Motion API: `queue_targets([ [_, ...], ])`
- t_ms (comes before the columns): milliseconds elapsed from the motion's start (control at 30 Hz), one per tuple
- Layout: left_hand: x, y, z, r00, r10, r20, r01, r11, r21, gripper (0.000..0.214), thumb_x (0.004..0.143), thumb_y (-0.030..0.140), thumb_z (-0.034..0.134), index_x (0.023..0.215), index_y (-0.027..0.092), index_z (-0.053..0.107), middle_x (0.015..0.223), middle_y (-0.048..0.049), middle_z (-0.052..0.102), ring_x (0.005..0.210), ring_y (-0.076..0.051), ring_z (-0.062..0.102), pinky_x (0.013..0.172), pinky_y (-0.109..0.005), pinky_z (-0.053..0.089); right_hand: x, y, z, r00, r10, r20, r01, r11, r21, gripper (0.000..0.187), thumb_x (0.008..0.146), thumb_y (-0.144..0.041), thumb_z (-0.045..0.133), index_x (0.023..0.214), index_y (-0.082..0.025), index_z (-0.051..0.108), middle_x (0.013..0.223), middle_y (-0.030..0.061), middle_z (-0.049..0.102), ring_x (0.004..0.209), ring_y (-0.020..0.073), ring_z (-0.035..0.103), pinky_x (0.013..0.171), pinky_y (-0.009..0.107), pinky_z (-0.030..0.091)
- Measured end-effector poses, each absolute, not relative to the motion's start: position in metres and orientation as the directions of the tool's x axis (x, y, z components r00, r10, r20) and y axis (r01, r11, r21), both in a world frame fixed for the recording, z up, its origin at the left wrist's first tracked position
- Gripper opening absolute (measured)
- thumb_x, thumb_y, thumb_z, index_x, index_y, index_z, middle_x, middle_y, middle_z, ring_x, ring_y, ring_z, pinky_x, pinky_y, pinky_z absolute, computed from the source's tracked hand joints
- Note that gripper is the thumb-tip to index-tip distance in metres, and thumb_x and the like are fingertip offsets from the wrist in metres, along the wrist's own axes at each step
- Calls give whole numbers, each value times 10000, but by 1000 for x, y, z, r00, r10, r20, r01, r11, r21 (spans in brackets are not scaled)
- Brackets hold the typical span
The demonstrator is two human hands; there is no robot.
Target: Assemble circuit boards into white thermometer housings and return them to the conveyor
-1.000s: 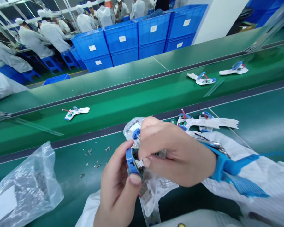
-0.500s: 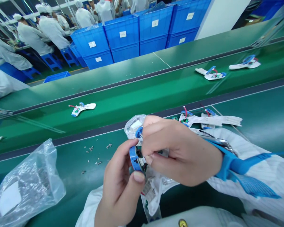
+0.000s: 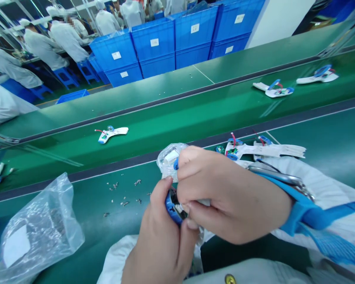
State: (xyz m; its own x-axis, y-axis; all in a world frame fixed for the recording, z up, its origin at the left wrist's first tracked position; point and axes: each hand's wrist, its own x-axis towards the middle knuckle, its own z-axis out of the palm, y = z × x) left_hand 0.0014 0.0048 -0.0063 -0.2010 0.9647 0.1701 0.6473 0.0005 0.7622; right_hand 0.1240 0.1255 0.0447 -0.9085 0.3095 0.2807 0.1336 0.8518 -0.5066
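Blue plastic is showing less in the head view than a moment earlier: the blue ring [image 3: 171, 207] is sitting low between both hands, just above the person's white sleeves. The left hand [image 3: 162, 248] is rolling over it, so its back is now facing the camera. Its fingers are clenching round the ring's lower side where before the thumb lay open beneath it.

The right hand [image 3: 233, 197] is coming down with it. Its fingertips [image 3: 192, 224] are pinching at the ring's inner edge, and a small clear bag [image 3: 168, 157] is being kept tucked behind its knuckles. A blue wrist strap [image 3: 298, 209] is circling that wrist. The tighter grip probably means that the ring is being held steadier for the fingertip work.

On the green belt [image 3: 177, 114], the white piece [image 3: 112, 133] is sliding to the right against the unmoving blue crates [image 3: 154, 47], and two more pieces [image 3: 273, 90] are drifting the same way. Tiny screws [image 3: 121, 193] are lying near the left hand and a big plastic bag [image 3: 32, 232] farther left. More white pieces [image 3: 266, 150] are waiting beside the right wrist.
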Motion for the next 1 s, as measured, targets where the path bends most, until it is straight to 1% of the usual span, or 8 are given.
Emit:
queue_targets([
  [67,6,5,-8,-226,960,164,693,39,720,501,855,366,487,1295,235,286,1145,-141,562,927,-285,613,713,-384,459,124,122,45,-907,324,271,150,847,-510,305,740,-99,419,442,-159,450,475,3,431,553,119,328,627,322,283],
  [167,11,7,-9,-312,920,237,751,86,655,480,839,321,473,1263,208,277,1102,-159,554,918,-306,611,692,-406,457,124,116,42,-859,410,307,196,816,-543,282,755,-90,427,491,-158,499,513,7,467,581,126,353,615,309,281],
  [267,15,12,-10,-361,894,266,797,148,586,481,839,328,456,1259,171,282,1010,-158,572,803,-303,631,618,-400,459,122,110,35,-785,516,342,235,760,-606,261,772,-84,450,543,-161,549,546,4,501,607,129,376,624,294,301],
  [367,17,15,-11,-412,865,286,826,222,518,469,845,314,439,1262,158,293,935,-142,598,723,-307,646,588,-407,464,119,104,27,-747,569,344,267,730,-629,291,818,-97,433,554,-157,541,563,10,505,623,132,388,632,288,315],
  [567,15,15,-19,-364,835,412,893,187,410,568,812,209,503,1299,182,211,1026,-171,598,745,-302,656,626,-399,468,115,97,24,-747,559,360,303,768,-565,333,860,-112,384,549,-153,497,563,11,455,610,132,362,623,297,296],
  [767,14,15,-15,-217,823,525,963,93,252,525,803,171,458,1265,178,209,770,-56,579,530,-227,591,503,-325,432,120,90,26,-735,559,385,305,779,-548,307,836,-108,406,536,-156,448,565,10,433,619,132,361,626,289,301],
  [900,15,17,-15,-215,813,542,967,99,236,502,830,173,433,1273,156,199,746,-57,583,519,-228,591,513,-336,446,123,81,24,-701,598,388,332,755,-565,307,839,-116,400,539,-155,454,558,14,441,616,132,375,604,275,312],
  [1000,9,20,-18,-191,877,441,960,73,270,558,822,196,458,1302,122,183,820,-106,622,564,-244,622,483,-322,439,119,91,18,-735,581,349,310,747,-588,269,825,-106,413,587,-151,531,584,19,503,627,133,434,597,262,341],
])
